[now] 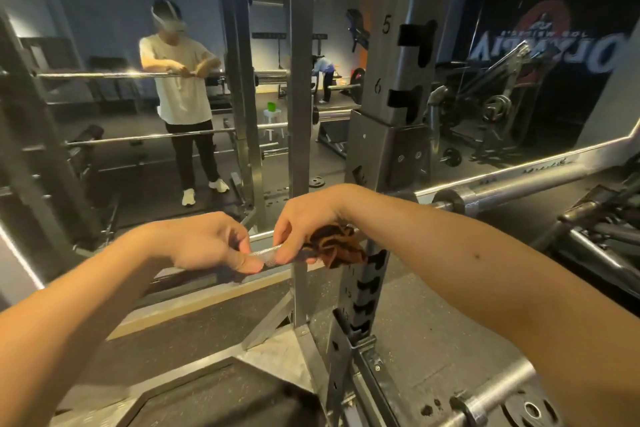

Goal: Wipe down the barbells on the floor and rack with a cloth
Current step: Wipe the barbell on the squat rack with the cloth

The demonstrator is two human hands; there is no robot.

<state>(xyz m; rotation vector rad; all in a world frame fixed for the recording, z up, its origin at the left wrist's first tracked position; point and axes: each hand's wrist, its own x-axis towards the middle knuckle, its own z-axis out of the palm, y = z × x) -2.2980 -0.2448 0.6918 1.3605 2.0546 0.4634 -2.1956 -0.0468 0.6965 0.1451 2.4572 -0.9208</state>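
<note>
Two grips are working on the barbell, both just left of the rack upright. The right grip, the nearer to the upright, is wrapping its fingers and thumb over the bar and pinching the cloth against the steel. This hold is probably serving to press the fabric round the shaft for wiping. The left grip, further from the upright, is curling round the bare bar with the thumb lying along the front, apparently bracing the shaft against rolling under the wiping pressure.

The cloth is showing as a bunched, dark brown wad with orange folds, hanging partly below the bar beside the upright. The barbell is resting at waist level in the rack. A short knurled, bright metal section is showing between the two grips. Its sleeve is extending to the right of the upright, and a collar is sitting at its inner end. The wipe appears to be proceeding along the shaft. A second bar is lying low, right of the upright's base.
</note>
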